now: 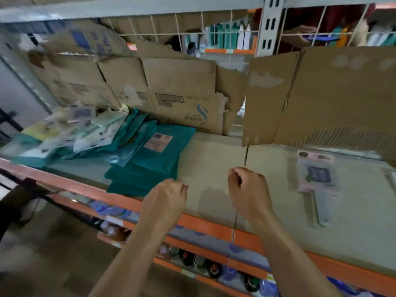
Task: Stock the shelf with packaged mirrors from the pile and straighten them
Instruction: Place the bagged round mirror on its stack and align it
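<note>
Here we see both hands hovering low over the shelf [214, 159], just behind its orange front rail, in the lower middle of the frame. The left hand [166, 196] and the right hand [248, 189] each have the fingers curled in toward the palm, the grip drawn together on nothing we can make out. Blur keeps us from ruling out something thin between the right thumb and forefinger.

The relation that matters is this: the stack of teal packages [154, 155] lies just beside the left hand, up and to the left of it in the frame. Its near corner is almost at the knuckles, and its long axis slants from the front rail back toward the flattened cardboard [180, 86].

Further toward the left edge sits the loose pile of mixed packages [81, 127], tumbled and unaligned. At the right of the frame, well apart from the right hand, what looks like a packaged hand mirror [317, 179] lies flat on a pink card, handle toward the front rail.

We judge the left hand nearer to the pile and the teal stack, and the right hand nearer to the lone mirror; a reach to the pile would have to pass over the teal stack
</note>
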